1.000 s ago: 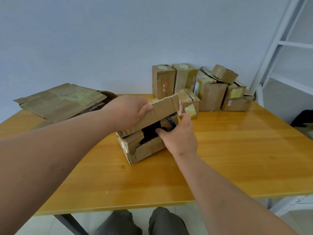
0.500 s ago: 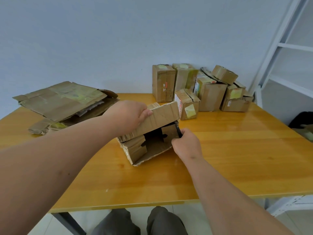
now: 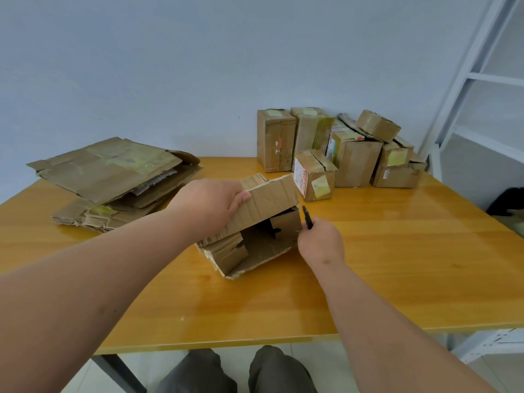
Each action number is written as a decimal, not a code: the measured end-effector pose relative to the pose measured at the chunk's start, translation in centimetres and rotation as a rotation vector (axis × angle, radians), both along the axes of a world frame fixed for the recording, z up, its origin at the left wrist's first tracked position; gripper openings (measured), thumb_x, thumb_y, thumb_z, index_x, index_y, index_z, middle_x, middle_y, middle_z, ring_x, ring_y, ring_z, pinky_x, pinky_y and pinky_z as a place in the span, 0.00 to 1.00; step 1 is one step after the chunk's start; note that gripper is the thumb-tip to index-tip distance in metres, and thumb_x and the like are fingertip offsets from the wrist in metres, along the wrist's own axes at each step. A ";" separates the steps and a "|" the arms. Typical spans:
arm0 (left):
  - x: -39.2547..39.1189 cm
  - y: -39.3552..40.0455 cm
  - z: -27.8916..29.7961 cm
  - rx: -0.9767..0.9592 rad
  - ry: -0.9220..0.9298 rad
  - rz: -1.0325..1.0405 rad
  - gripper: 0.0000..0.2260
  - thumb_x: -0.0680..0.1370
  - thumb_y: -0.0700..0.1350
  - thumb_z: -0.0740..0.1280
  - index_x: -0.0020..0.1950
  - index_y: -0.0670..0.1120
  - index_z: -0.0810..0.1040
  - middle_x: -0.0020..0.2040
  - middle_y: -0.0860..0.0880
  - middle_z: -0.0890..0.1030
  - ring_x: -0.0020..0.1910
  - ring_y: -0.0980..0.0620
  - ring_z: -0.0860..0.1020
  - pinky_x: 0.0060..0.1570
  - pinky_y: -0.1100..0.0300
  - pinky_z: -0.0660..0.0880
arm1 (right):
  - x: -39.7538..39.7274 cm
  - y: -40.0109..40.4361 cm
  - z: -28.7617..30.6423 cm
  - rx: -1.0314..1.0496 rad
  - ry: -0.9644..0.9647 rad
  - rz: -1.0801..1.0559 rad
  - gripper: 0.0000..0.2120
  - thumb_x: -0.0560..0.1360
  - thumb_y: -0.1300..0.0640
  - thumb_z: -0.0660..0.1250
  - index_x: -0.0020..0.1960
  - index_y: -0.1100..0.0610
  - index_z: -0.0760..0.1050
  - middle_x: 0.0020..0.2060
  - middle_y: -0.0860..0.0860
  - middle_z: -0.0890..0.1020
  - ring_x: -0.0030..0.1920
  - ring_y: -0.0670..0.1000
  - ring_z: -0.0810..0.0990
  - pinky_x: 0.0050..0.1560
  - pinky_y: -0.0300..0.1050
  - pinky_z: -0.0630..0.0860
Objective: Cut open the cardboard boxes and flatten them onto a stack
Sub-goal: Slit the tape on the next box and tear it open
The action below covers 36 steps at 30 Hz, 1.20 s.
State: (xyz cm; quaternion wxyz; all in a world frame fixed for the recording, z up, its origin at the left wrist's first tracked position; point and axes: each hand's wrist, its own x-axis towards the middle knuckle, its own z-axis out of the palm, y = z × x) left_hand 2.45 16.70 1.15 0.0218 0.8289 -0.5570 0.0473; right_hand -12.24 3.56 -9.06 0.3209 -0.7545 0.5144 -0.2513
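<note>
An opened cardboard box lies on its side in the middle of the wooden table, its open end facing me. My left hand grips its raised top panel, thumb on the near face. My right hand sits at the box's right edge and holds a black cutter, tip pointing up and away. A stack of flattened cardboard lies at the back left. Several sealed boxes stand in a group at the back right.
A small taped box stands just behind the open one. A white metal shelf frame rises at the right edge. My knees show under the table's front edge.
The near flap has dropped and the box gapes wider. My right hand has drawn back out of the opening to the box's right side, and the cutter now shows above it.
</note>
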 end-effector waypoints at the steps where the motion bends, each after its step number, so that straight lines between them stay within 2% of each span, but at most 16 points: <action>1: 0.2 0.1 -0.1 -0.003 0.008 0.011 0.15 0.84 0.56 0.47 0.49 0.51 0.68 0.36 0.53 0.72 0.34 0.57 0.69 0.31 0.64 0.63 | -0.1 0.1 0.0 0.022 -0.042 -0.006 0.07 0.81 0.56 0.59 0.49 0.54 0.76 0.38 0.51 0.78 0.36 0.52 0.75 0.33 0.43 0.68; 6: 0.4 -0.2 -0.3 -0.043 0.031 -0.021 0.16 0.84 0.56 0.47 0.45 0.51 0.68 0.36 0.52 0.73 0.34 0.56 0.71 0.31 0.62 0.64 | -0.8 -0.4 -0.2 0.082 -0.106 0.010 0.06 0.81 0.57 0.59 0.51 0.53 0.75 0.43 0.52 0.79 0.41 0.53 0.77 0.42 0.50 0.76; 8: 0.2 -0.4 -0.3 -0.047 0.037 -0.045 0.16 0.84 0.56 0.47 0.41 0.52 0.66 0.36 0.51 0.73 0.34 0.55 0.71 0.31 0.62 0.63 | -1.2 -0.4 0.1 0.100 -0.084 0.049 0.05 0.78 0.56 0.64 0.53 0.52 0.73 0.43 0.52 0.79 0.40 0.52 0.77 0.41 0.50 0.76; 11: -0.3 -0.8 0.0 -0.056 0.034 -0.064 0.16 0.84 0.56 0.48 0.41 0.52 0.66 0.36 0.52 0.73 0.34 0.56 0.71 0.31 0.63 0.63 | -1.3 0.4 0.6 0.050 -0.055 0.095 0.19 0.71 0.44 0.73 0.54 0.47 0.68 0.41 0.47 0.79 0.40 0.50 0.79 0.39 0.48 0.77; 14: -0.6 -1.1 0.3 -0.081 0.034 -0.075 0.16 0.84 0.56 0.47 0.45 0.51 0.69 0.37 0.51 0.73 0.34 0.56 0.71 0.31 0.63 0.64 | -0.7 1.6 1.0 -0.087 -0.104 0.023 0.26 0.65 0.34 0.73 0.53 0.46 0.66 0.43 0.43 0.77 0.42 0.47 0.78 0.38 0.47 0.76; 17: -0.4 -1.0 0.5 -0.121 0.096 -0.077 0.16 0.84 0.56 0.48 0.42 0.51 0.67 0.36 0.50 0.73 0.35 0.55 0.71 0.32 0.62 0.65 | 0.1 2.4 1.3 -0.158 -0.190 -0.037 0.31 0.63 0.32 0.73 0.56 0.45 0.64 0.47 0.41 0.75 0.42 0.45 0.76 0.36 0.44 0.74; 20: -0.1 -1.0 0.5 -0.147 0.159 -0.071 0.17 0.84 0.57 0.49 0.41 0.51 0.68 0.37 0.49 0.74 0.36 0.53 0.73 0.33 0.61 0.68 | 1.0 2.7 1.4 -0.198 -0.196 -0.077 0.36 0.63 0.33 0.74 0.61 0.48 0.63 0.50 0.43 0.73 0.42 0.48 0.75 0.37 0.45 0.75; 23: -0.1 -0.9 0.4 -0.178 0.190 -0.081 0.17 0.84 0.57 0.50 0.41 0.50 0.68 0.36 0.49 0.73 0.34 0.53 0.72 0.32 0.61 0.67 | 1.4 2.4 1.5 -0.180 -0.195 -0.109 0.32 0.67 0.39 0.74 0.61 0.49 0.62 0.50 0.45 0.75 0.40 0.49 0.76 0.36 0.46 0.75; 25: 0.0 -0.7 0.4 -0.174 0.189 -0.084 0.17 0.83 0.57 0.50 0.40 0.51 0.68 0.35 0.50 0.73 0.34 0.54 0.71 0.32 0.61 0.65 | 1.1 2.1 1.5 -0.172 -0.184 -0.105 0.27 0.69 0.44 0.72 0.59 0.48 0.61 0.45 0.45 0.77 0.38 0.48 0.77 0.37 0.48 0.78; 27: 0.1 -0.5 0.4 -0.155 0.159 -0.083 0.16 0.84 0.57 0.50 0.41 0.52 0.68 0.36 0.50 0.73 0.35 0.55 0.71 0.32 0.62 0.65 | 0.4 1.9 1.1 -0.182 -0.168 -0.040 0.24 0.71 0.48 0.71 0.59 0.47 0.61 0.40 0.44 0.76 0.37 0.47 0.78 0.36 0.48 0.78; 29: 0.2 -0.4 0.5 -0.149 0.119 -0.084 0.17 0.84 0.57 0.50 0.40 0.51 0.67 0.35 0.50 0.72 0.34 0.55 0.70 0.32 0.61 0.65 | -0.5 1.8 0.7 -0.180 -0.170 0.067 0.19 0.74 0.52 0.69 0.60 0.46 0.63 0.38 0.41 0.75 0.36 0.46 0.79 0.33 0.44 0.75; 31: 0.1 -0.4 0.5 -0.125 0.061 -0.080 0.17 0.84 0.57 0.49 0.41 0.50 0.66 0.35 0.51 0.72 0.32 0.55 0.70 0.31 0.60 0.65 | -1.2 1.5 0.4 -0.121 -0.226 0.141 0.10 0.76 0.56 0.65 0.55 0.49 0.68 0.37 0.43 0.77 0.34 0.47 0.79 0.33 0.43 0.72; 32: 0.1 -0.4 0.5 -0.100 0.012 -0.072 0.17 0.84 0.57 0.49 0.42 0.50 0.67 0.35 0.51 0.73 0.32 0.55 0.70 0.31 0.60 0.65 | -1.6 1.3 0.3 -0.068 -0.277 0.150 0.05 0.77 0.58 0.63 0.51 0.51 0.70 0.36 0.45 0.78 0.33 0.47 0.77 0.33 0.44 0.71; 34: 0.0 -0.2 0.6 -0.064 -0.117 -0.050 0.16 0.83 0.58 0.49 0.50 0.50 0.70 0.36 0.52 0.74 0.33 0.55 0.72 0.32 0.59 0.69 | -2.2 1.2 0.4 0.064 -0.378 0.140 0.04 0.78 0.61 0.62 0.45 0.54 0.72 0.33 0.48 0.76 0.31 0.48 0.73 0.32 0.45 0.72; 36: 0.0 0.4 0.5 -0.093 -0.235 -0.054 0.15 0.83 0.58 0.49 0.57 0.52 0.70 0.39 0.53 0.77 0.35 0.54 0.75 0.33 0.58 0.72 | -2.7 1.3 0.7 0.189 -0.442 0.119 0.04 0.79 0.59 0.63 0.45 0.55 0.73 0.35 0.50 0.75 0.34 0.51 0.73 0.33 0.47 0.75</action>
